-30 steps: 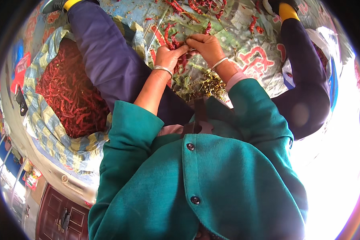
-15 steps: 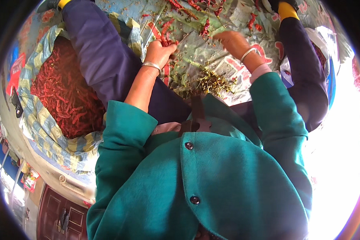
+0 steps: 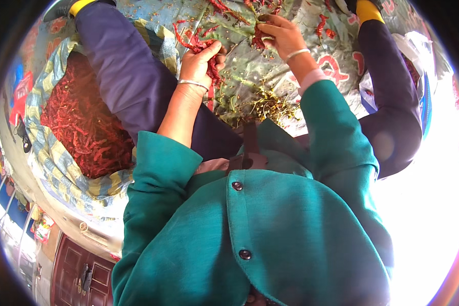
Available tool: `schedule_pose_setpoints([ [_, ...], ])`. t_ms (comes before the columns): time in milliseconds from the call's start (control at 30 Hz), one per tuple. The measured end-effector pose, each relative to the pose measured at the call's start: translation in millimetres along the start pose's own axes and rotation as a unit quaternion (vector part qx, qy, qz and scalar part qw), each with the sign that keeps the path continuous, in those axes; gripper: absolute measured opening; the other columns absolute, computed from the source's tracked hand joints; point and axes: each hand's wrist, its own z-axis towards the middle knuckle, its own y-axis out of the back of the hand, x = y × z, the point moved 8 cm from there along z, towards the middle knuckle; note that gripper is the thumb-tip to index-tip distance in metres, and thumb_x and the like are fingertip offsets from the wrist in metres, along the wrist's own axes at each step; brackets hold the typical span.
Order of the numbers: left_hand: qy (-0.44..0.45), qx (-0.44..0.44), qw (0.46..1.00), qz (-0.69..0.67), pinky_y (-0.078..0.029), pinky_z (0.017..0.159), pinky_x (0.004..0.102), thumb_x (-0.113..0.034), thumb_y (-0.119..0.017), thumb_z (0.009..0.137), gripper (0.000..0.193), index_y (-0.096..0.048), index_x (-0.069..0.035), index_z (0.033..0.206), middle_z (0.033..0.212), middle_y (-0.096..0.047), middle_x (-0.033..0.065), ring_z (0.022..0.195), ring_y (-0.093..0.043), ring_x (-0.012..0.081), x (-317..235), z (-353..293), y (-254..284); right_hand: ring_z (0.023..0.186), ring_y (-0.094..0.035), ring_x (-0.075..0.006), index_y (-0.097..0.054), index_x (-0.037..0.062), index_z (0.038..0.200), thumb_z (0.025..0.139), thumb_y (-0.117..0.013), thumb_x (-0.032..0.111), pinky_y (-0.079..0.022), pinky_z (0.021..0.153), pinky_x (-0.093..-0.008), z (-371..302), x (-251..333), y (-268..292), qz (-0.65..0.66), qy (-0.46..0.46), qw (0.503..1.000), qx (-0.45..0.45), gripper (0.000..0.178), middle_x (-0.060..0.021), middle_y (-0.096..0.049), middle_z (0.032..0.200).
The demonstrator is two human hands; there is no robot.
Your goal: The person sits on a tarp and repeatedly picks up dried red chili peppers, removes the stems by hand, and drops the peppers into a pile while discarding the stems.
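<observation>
Left hand (image 3: 199, 64) encloses dried red chillies (image 3: 195, 47), clear of the edge of the woven sack (image 3: 45, 130); right hand (image 3: 283, 38) has narrowed fingers at another chilli (image 3: 258, 41), grip indeterminable; open sheet (image 3: 239, 66) separates both hands

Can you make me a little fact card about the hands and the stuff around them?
Left hand: closed around dried red peppers
Right hand: at another red pepper; grip unclear
Wrists: silvery bracelet on each, left and right
Ground: greenish sheet with stem-like bits
Person's left: checked sack holding many peppers
</observation>
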Motion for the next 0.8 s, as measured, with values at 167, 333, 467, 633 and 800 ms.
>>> schedule_pose_setpoints([
  [167, -0.004, 0.019, 1.000, -0.001, -0.042, 0.045, 0.0267, -0.006, -0.060, 0.082, 0.009, -0.059, 0.001, 0.088, 0.080, -0.063, 0.0151, 0.058, -0.057, 0.0164, -13, -20, -34, 0.081, -0.060, -0.0158, -0.052, 0.0002, 0.111, 0.084, -0.056, 0.003, -0.051, 0.069, -0.0311, -45, 11, -43, 0.330, -0.053, 0.930, 0.150, 0.028, -0.0060, -0.061, 0.095],
  [333, -0.026, 0.050, 0.997, 0.044, -0.041, 0.044, 0.0256, -0.007, -0.063, 0.080, 0.009, -0.060, -0.001, 0.086, 0.076, -0.063, 0.0105, 0.056, -0.056, 0.0151, -26, -36, -58, 0.085, -0.058, -0.0131, -0.054, 0.0046, 0.106, 0.084, -0.057, 0.005, -0.048, 0.073, -0.0303, -62, 28, -63, 0.346, -0.038, 0.918, 0.190, 0.022, -0.0017, -0.061, 0.093],
  [467, -0.032, 0.049, 0.996, 0.068, -0.040, 0.042, 0.0247, -0.007, -0.066, 0.078, 0.009, -0.060, -0.002, 0.083, 0.073, -0.062, 0.0061, 0.055, -0.056, 0.0136, -30, -42, -69, 0.082, -0.058, -0.0132, -0.055, 0.0041, 0.107, 0.084, -0.057, 0.005, -0.048, 0.069, -0.0281, -63, 33, -60, 0.338, -0.011, 0.926, 0.170, 0.023, -0.0019, -0.061, 0.093],
  [633, -0.071, 0.028, 0.981, 0.180, -0.038, 0.044, 0.0232, -0.009, -0.065, 0.079, 0.011, -0.060, -0.002, 0.086, 0.075, -0.063, 0.0074, 0.056, -0.055, 0.0124, -38, -45, -78, 0.083, -0.059, -0.0134, -0.056, 0.0028, 0.107, 0.083, -0.057, 0.002, -0.048, 0.069, -0.0272, -65, 39, -54, 0.311, 0.019, 0.938, 0.155, 0.024, -0.0030, -0.062, 0.093],
  [800, -0.063, 0.041, 0.985, 0.156, -0.036, 0.042, 0.0223, -0.006, -0.065, 0.078, 0.012, -0.061, 0.000, 0.088, 0.076, -0.063, 0.0089, 0.055, -0.053, 0.0125, -40, -43, -87, 0.077, -0.059, -0.0114, -0.060, 0.0028, 0.105, 0.082, -0.060, 0.005, -0.049, 0.064, -0.0242, -70, 52, -51, 0.326, 0.012, 0.933, 0.154, 0.023, -0.0028, -0.063, 0.089],
])
